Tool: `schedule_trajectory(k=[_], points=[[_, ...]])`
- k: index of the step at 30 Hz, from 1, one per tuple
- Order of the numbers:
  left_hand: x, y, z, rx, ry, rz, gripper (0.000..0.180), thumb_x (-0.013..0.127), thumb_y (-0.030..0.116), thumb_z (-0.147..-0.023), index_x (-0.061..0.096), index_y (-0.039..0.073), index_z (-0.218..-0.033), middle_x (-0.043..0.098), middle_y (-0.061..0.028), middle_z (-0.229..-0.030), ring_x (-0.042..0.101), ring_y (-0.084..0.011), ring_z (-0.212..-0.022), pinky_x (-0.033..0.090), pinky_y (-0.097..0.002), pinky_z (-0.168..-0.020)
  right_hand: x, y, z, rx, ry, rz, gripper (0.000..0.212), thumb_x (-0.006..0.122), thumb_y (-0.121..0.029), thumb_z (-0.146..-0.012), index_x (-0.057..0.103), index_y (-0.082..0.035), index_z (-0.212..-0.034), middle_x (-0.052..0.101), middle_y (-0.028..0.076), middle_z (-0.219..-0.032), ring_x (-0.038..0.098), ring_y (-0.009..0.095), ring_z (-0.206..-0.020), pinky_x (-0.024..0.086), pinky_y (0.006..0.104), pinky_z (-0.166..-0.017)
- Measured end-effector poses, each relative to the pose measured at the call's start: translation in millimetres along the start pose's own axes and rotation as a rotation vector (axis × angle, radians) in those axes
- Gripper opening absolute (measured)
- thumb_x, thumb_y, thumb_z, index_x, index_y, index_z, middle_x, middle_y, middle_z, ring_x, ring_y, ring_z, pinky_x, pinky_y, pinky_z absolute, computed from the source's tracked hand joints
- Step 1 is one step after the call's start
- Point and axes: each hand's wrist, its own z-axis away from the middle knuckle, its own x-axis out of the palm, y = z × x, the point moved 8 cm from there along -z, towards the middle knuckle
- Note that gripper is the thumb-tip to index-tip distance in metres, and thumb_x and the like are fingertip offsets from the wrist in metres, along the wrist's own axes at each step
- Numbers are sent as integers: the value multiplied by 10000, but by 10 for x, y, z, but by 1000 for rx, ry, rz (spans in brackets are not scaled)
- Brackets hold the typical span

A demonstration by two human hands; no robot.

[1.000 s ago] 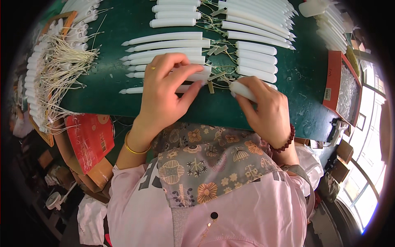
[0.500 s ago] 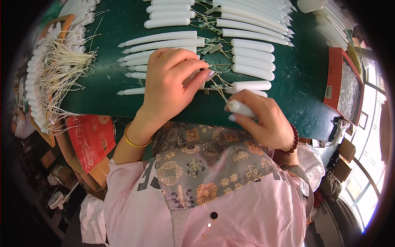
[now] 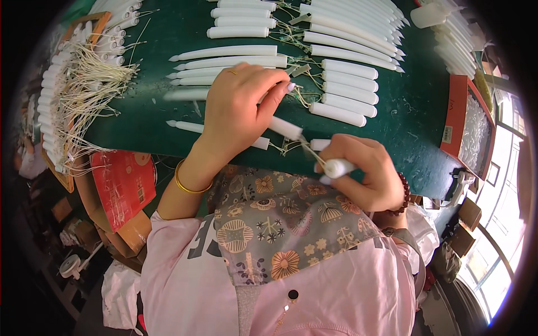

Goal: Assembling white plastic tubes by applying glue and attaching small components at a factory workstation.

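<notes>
White electric candles lie in rows on the green table; each pairs a pointed stem (image 3: pixel 224 51) with a short white tube (image 3: pixel 350 69), joined by thin wires. My right hand (image 3: pixel 364 171) is closed round one white tube (image 3: pixel 340 167), its end pointing left. Wires run from it up to the end of a white stem (image 3: pixel 287 129), which emerges from under my left hand. My left hand (image 3: pixel 244 103) has thumb and forefinger pinched together beside the wires (image 3: pixel 302 96) of the middle row; what they hold, if anything, is hidden. Nearer the table edge lies another stem (image 3: pixel 185 126).
At the left, a wooden-framed tray (image 3: pixel 102 25) holds many white tubes with long loose wires (image 3: pixel 103 73). A red box (image 3: pixel 454 112) with clear plastic pieces stands at the right. Another red box (image 3: pixel 124 187) sits below the table's left edge. More pointed stems (image 3: pixel 358 33) fill the far side.
My right hand has drawn the tube slightly down and right, and its stem end has come toward me. My left hand has shifted a little right. The whole view has shifted slightly.
</notes>
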Motion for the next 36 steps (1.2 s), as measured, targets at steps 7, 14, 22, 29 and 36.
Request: schedule_trajectory(k=[7,14,22,29,36], points=[[-68,354,-54,231,-180,222,416,820,110,-811,746,60,-1217,701,-107,-1158,667,-299,-1038,531,-407,-875,-169,-6,13,-130,147,-86,201,760,18,-856,668,-6,-1033,703,114,-957,700,276,-855,547,339,-771],[-76,457,-3,149,-199,118,451,811,19,-729,741,64,-1172,669,-76,-882,652,-246,-742,521,-357,-669,-315,1,75,13,446,72,344,863,8,-790,684,-36,-1080,663,50,-804,597,111,-710,509,280,-670],[-136,617,-27,88,-188,12,495,800,-14,-743,722,68,-1225,660,-75,-858,631,-250,-664,498,-360,-593,-148,227,43,34,477,-85,293,839,25,-798,731,-13,-1067,736,28,-874,594,44,-686,498,218,-657],[-136,528,433,-153,-323,78,439,819,27,-783,705,66,-1205,673,-84,-799,693,-265,-667,545,-359,-614,75,316,70,131,290,-156,186,719,89,-829,689,22,-1000,731,42,-913,666,71,-777,545,242,-722],[-36,317,802,-176,-407,57,398,820,62,-779,689,64,-1155,691,-113,-1097,717,-317,-832,583,-380,-693,241,493,161,209,143,52,240,725,24,-856,708,-9,-1093,748,104,-1028,719,200,-934,554,308,-854]])
